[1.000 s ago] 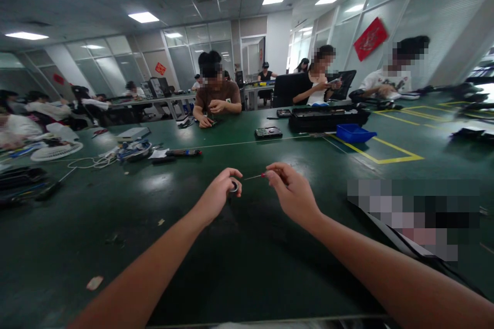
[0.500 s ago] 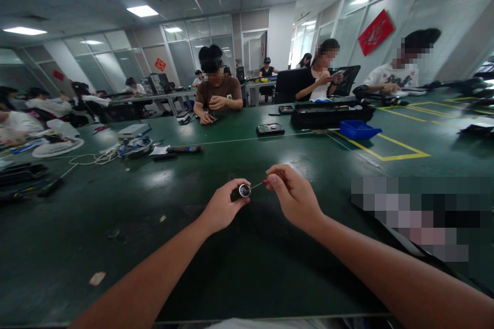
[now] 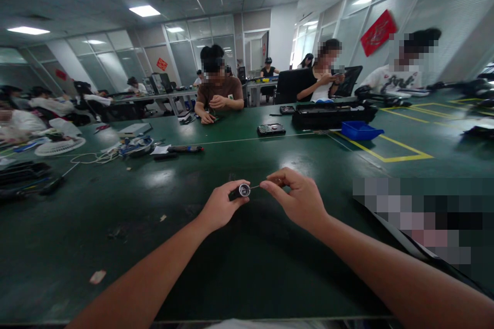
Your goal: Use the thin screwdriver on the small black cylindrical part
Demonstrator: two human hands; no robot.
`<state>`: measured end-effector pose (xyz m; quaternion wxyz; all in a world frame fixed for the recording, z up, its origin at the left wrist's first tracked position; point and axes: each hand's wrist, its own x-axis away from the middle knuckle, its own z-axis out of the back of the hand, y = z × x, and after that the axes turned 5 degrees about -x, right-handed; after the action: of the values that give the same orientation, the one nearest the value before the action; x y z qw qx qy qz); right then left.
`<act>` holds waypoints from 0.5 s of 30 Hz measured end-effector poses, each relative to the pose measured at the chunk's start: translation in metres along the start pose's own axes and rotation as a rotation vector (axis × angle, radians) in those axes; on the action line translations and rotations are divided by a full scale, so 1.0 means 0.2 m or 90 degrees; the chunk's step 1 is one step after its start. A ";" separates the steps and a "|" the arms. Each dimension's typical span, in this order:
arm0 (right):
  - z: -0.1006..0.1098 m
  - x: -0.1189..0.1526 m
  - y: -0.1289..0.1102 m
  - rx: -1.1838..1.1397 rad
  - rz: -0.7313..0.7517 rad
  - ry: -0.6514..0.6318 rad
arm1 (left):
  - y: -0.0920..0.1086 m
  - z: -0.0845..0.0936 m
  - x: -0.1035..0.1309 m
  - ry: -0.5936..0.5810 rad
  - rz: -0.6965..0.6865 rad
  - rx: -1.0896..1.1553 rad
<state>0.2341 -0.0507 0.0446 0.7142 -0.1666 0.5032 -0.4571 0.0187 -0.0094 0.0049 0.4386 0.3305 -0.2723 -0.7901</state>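
Note:
My left hand (image 3: 223,206) is wrapped round a dark cylinder (image 3: 243,190), whose open, silver-rimmed end faces me. From the right, my right hand (image 3: 299,196) pinches a small screwdriver (image 3: 254,186). The screwdriver's thin metal shaft reaches the cylinder's rim, and its handle is mostly hidden by the fingers. Both hands are just above the green table (image 3: 247,267).
Further back are a blue tray (image 3: 359,130), a long black housing (image 3: 334,114), a small device (image 3: 270,129) and a dark tool (image 3: 185,149). Cables and a white fan grille (image 3: 59,146) lie left. A person (image 3: 219,90) sits across the table.
The fingers of my right hand have shifted along the screwdriver, and its red handle part is now covered. My left hand holds the cylinder almost where it was.

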 end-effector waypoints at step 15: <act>-0.01 -0.01 0.00 0.057 -0.023 -0.065 | -0.01 0.00 0.00 -0.008 -0.019 -0.032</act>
<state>0.2327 -0.0484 0.0456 0.7370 -0.1668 0.4423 -0.4831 0.0174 -0.0090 0.0034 0.4333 0.3184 -0.2500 -0.8052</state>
